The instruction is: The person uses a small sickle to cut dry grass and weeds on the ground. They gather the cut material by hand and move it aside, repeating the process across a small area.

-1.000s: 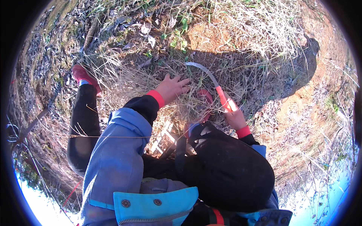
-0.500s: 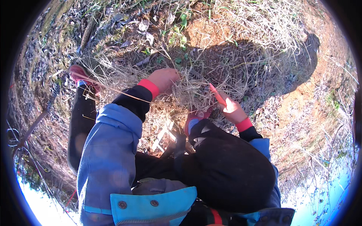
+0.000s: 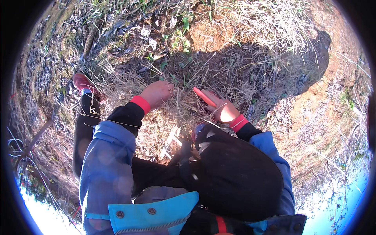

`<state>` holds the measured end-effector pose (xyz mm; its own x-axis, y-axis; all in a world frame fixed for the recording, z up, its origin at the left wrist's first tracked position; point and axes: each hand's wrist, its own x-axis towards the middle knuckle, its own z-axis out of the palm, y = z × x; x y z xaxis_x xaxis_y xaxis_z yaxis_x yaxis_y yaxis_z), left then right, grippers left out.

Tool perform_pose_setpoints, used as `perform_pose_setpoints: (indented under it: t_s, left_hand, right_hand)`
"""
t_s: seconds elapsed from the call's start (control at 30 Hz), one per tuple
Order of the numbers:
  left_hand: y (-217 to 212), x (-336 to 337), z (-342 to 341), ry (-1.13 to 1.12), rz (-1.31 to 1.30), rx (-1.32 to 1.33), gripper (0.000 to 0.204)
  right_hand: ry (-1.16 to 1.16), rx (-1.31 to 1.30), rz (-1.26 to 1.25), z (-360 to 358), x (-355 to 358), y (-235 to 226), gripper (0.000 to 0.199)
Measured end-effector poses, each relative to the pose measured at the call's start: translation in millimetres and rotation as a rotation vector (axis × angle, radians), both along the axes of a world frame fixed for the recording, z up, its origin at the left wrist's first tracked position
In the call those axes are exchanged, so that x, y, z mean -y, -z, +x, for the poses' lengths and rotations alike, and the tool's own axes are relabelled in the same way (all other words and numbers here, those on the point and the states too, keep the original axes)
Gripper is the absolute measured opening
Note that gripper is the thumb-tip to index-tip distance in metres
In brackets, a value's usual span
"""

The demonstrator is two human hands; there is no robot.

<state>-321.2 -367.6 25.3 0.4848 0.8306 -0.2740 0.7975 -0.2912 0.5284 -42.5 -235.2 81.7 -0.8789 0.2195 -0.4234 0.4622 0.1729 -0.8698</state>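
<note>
Down in the dry grass clump (image 3: 184, 105), just ahead of the knees, sits the red tool handle (image 3: 204, 97), angled up-left out of the right hand (image 3: 221, 110), whose fingers are wrapped tight around it. The blade's buried in straw, can't see it. The left hand (image 3: 157, 93) is curled into the stalks just beside it, grabbing a bunch. A red shoe (image 3: 83, 83) is off left.
</note>
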Motion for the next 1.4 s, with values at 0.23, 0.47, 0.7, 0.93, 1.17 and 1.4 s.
perform_pose_setpoints:
  t_s: [0.23, 0.47, 0.7, 0.93, 1.17, 1.4]
  left_hand:
    - [-12, -8, 19, -0.071, 0.108, 0.136, 0.005]
    - [-58, -30, 12, -0.135, 0.234, 0.148, 0.002]
    - [-80, -23, 15, -0.203, 0.095, 0.017, 0.019]
    - [-90, -2, 34, -0.239, -0.013, -0.045, 0.032]
    - [-89, -74, 106, 0.034, 0.149, -0.162, 0.037]
    - [-60, -115, 173, 0.135, 0.117, -0.198, 0.026]
  right_hand:
    - [-0.026, 0.046, 0.019, 36, 9, -43, 0.066]
    - [0.405, 0.101, -0.317, 72, 30, -52, 0.059]
    - [1.2, 0.017, -0.438, 94, 32, -37, 0.024]
    - [1.682, 0.045, -0.507, 190, 79, -32, 0.013]
    - [1.26, 0.262, -0.445, 200, 124, -15, 0.015]
    - [1.179, 0.463, -0.393, 275, 169, -100, 0.015]
